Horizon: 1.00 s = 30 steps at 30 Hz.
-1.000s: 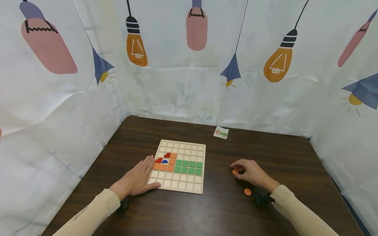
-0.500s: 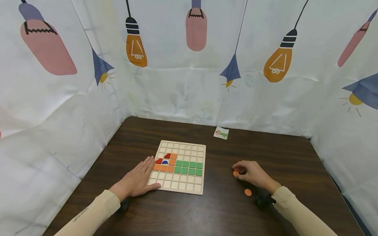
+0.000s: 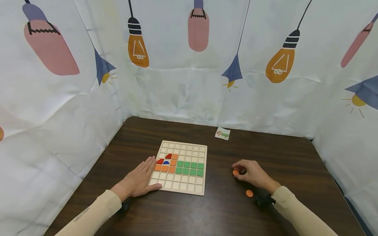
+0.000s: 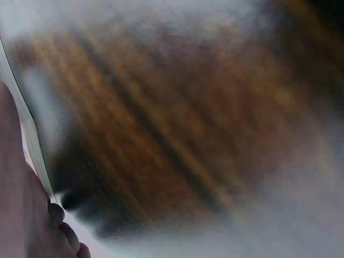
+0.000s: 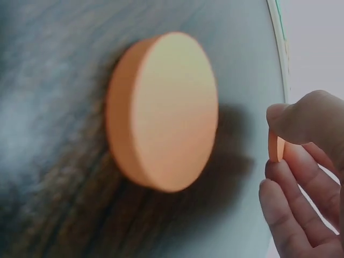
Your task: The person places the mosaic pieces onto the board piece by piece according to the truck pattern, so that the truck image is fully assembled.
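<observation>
My left hand (image 3: 137, 180) rests with straight fingers along the left edge of a pale wooden grid board (image 3: 189, 187). Colored tiles sit in the board: green squares (image 3: 189, 168), orange squares (image 3: 164, 168), red quarter-round pieces (image 3: 169, 156) and a blue half-round piece (image 3: 166, 162). To the right of the board, my right hand (image 3: 252, 173) pinches a small orange disc (image 5: 277, 146) between thumb and fingers, low over the table. A second orange disc (image 3: 249, 193) lies flat near the right wrist and looms large in the right wrist view.
A small printed card (image 3: 222, 133) with a colored grid picture lies near the far edge of the dark wooden table (image 3: 189, 216). Patterned cloth (image 3: 183, 88) hangs behind the table and at its sides.
</observation>
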Each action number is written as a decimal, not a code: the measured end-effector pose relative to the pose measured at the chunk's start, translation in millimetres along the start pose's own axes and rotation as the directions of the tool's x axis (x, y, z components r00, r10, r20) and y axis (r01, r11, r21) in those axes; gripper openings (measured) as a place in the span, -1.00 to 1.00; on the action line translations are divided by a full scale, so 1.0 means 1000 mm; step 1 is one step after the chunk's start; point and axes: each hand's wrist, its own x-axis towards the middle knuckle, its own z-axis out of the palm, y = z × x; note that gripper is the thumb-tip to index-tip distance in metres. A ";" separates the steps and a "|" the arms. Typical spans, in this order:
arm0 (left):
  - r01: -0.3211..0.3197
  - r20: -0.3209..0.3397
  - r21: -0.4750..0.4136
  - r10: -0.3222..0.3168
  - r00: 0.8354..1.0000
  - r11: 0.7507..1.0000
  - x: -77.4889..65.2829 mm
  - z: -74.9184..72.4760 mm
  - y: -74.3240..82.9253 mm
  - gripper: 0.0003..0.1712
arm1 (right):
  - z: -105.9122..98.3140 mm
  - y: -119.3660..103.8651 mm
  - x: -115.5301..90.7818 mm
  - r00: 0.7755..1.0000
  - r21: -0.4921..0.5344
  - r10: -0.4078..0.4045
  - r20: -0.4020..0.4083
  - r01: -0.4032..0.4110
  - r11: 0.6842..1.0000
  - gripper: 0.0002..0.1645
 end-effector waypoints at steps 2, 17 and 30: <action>0.003 0.003 -0.002 -0.003 1.000 1.000 0.000 0.000 0.000 0.27 | 0.000 -0.001 0.002 1.000 0.000 -0.009 -0.002 0.009 1.000 -0.62; -0.007 -0.015 0.028 0.008 1.000 1.000 0.000 -0.003 0.005 0.24 | 0.009 -0.016 0.021 0.998 -0.006 -0.052 -0.019 0.052 0.999 -0.65; 0.013 0.011 0.053 -0.013 1.000 0.998 -0.001 -0.003 0.004 0.27 | 0.020 -0.032 0.035 0.997 0.030 -0.072 -0.017 0.073 0.997 -0.63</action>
